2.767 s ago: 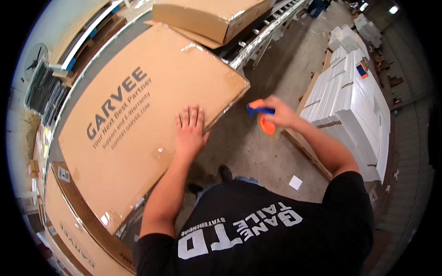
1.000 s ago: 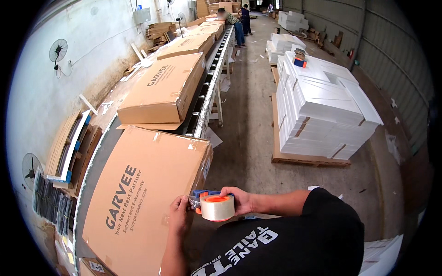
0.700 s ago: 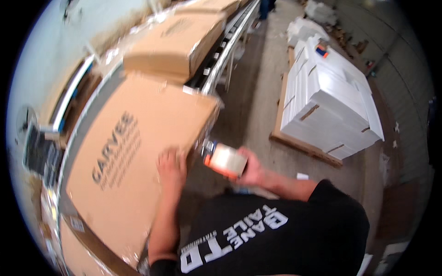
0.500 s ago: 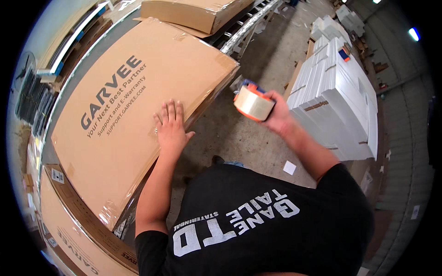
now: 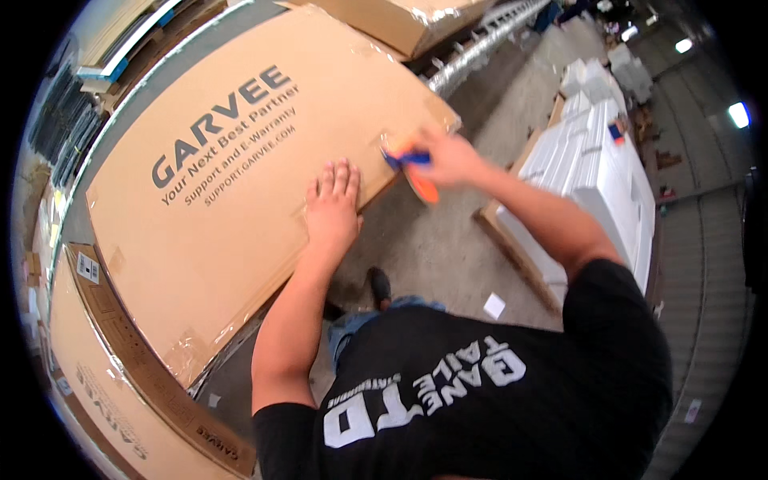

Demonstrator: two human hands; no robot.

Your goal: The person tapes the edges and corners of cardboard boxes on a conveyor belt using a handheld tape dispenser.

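Observation:
A large flat cardboard box point(image 5: 216, 232) with dark print lies in front of me, to the left. Near its right-hand edge my left hand point(image 5: 332, 206) rests flat on the top, fingers stretched out. My right hand point(image 5: 452, 158) grips an orange and blue tape dispenser point(image 5: 412, 160), smeared by motion. The dispenser's front end is at the box's right edge, farther along than my left hand; whether it touches the cardboard I cannot tell. Clear tape shines at the box's near corner point(image 5: 188, 352).
Another cardboard box point(image 5: 104, 376) stands at the lower left, and one more carton point(image 5: 392, 24) lies beyond the large box on a metal-railed conveyor point(image 5: 488, 48). White foam sheets point(image 5: 596, 172) are stacked on the right. A white paper piece point(image 5: 494, 306) lies on the concrete floor.
My right hand has brought the tape dispenser left to the box's edge and turned it. My left hand still lies on the box; the whole view has shifted.

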